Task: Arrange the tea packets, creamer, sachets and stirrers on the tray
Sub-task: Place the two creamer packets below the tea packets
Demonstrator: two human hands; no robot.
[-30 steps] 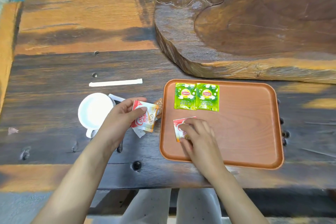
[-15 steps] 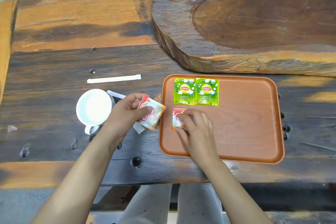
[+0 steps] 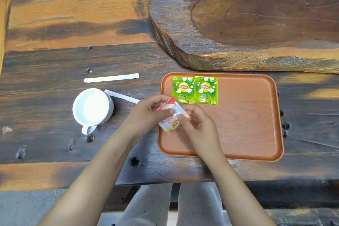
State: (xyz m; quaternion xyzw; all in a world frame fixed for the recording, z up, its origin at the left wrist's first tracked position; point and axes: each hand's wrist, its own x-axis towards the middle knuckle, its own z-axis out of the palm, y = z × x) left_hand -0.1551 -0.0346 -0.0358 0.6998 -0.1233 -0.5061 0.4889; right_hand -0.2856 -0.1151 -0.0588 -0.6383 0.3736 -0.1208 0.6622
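Observation:
An orange tray (image 3: 247,115) lies on the dark wooden table. Two green Lipton tea packets (image 3: 183,90) (image 3: 205,90) sit side by side in its far left corner. My left hand (image 3: 146,115) holds a red and white creamer packet (image 3: 171,118) over the tray's left edge. My right hand (image 3: 200,126) pinches the same packet's right side. The creamer packet laid on the tray earlier is hidden under my hands. Two white wrapped stirrers lie on the table to the left, one (image 3: 111,77) farther away, one (image 3: 122,96) beside the cup.
A white cup (image 3: 91,106) stands left of the tray, its handle toward me. A thick wooden slab (image 3: 238,24) rises behind the tray. The table's near edge runs just below my wrists.
My left hand carried its creamer packet rightward from the table to over the tray's left edge. My right hand left the packet on the tray and took hold of the held one.

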